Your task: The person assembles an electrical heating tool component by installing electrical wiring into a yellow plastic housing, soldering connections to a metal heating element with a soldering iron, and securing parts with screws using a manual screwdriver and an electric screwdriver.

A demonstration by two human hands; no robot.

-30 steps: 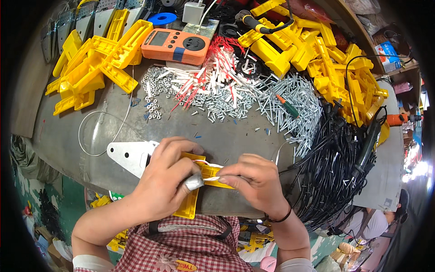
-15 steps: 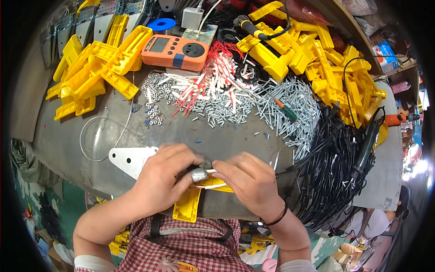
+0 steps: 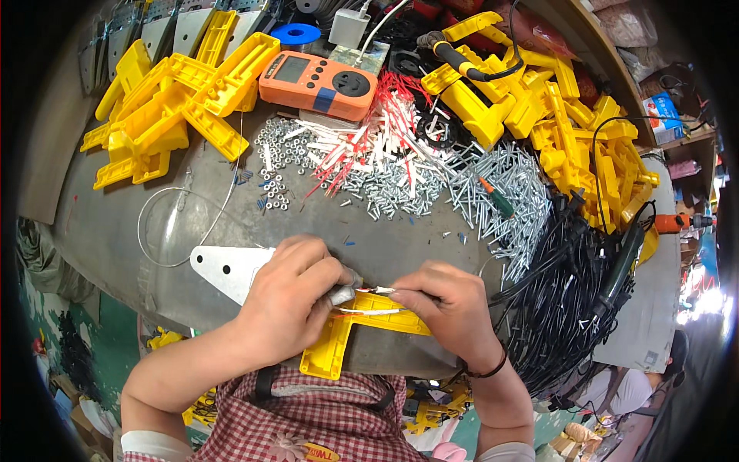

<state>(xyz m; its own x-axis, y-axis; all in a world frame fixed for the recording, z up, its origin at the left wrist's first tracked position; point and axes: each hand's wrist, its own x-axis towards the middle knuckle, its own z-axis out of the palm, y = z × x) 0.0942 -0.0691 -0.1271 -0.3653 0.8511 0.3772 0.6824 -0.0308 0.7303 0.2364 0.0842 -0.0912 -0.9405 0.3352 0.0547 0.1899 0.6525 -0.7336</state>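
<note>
The yellow plastic handle shell (image 3: 327,350) lies at the table's front edge, its hollow side up, with a white wire (image 3: 377,311) and a bit of red along it. Its left part is under my left hand (image 3: 289,296). Grey coverings wrap that hand's thumb and finger tips, which press together at one end of a short lead (image 3: 376,290). At the lead's other end, my right hand (image 3: 450,308) pinches a small white piece above the shell. A flat pale metal plate (image 3: 227,271) with holes sticks out left of my left hand.
Yellow shells (image 3: 146,123) are heaped back left and more (image 3: 570,131) back right. An orange meter-like box (image 3: 317,85) stands behind nuts (image 3: 285,150), white sleeves and screws (image 3: 500,185). Black cables (image 3: 570,300) pile up right. A soldering iron (image 3: 454,58) lies far back.
My right hand has moved slightly right, drawing the lead into view between both hands. More of the yellow shell shows. The whole view has shifted a little.
</note>
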